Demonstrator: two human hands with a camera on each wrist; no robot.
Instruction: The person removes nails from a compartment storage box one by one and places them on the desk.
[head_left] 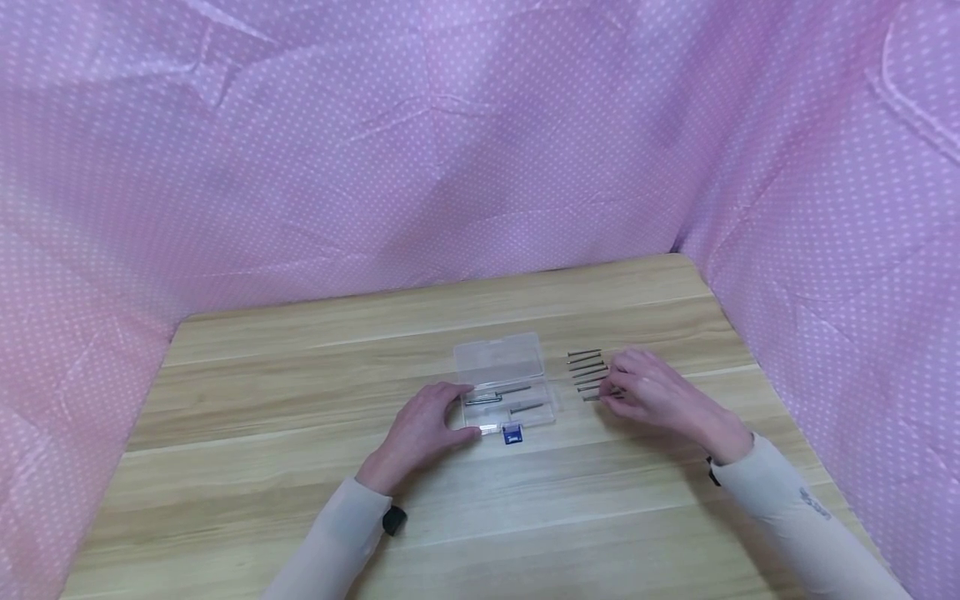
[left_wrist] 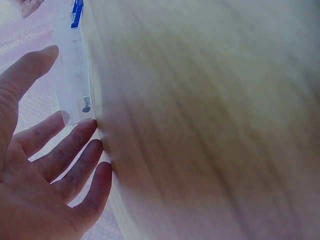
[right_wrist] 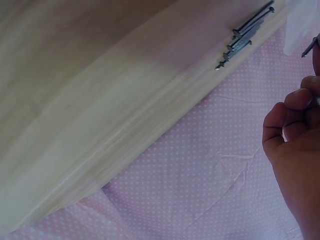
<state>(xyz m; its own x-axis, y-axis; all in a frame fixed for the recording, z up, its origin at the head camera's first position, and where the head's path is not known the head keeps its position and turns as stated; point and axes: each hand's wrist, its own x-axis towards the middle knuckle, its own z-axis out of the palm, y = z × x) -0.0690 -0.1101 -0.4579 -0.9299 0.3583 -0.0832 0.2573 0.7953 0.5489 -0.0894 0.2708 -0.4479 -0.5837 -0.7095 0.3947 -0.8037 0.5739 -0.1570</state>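
Observation:
A clear plastic box (head_left: 551, 410) lies with its lid (head_left: 497, 357) folded back and several nails (head_left: 513, 389) inside. My left hand (head_left: 422, 425) is spread at the box's left end, thumb at the front corner and index finger at the side. In the left wrist view, its fingertips (left_wrist: 90, 125) are right at the box's lower edge, the fingers only slightly bent. My right hand (head_left: 651, 389) is over the right ends of a row of nails (head_left: 584, 359). A single nail (right_wrist: 309, 48) sticks out at its fingertips in the right wrist view, pinched there; the rest of it is out of frame.
A blue latch (head_left: 513, 434) hangs at the box's front edge. Everything lies on a wood-grain table (head_left: 300, 400), whose back edge meets a pink dotted cloth (head_left: 420, 167). The same cloth hangs on both sides.

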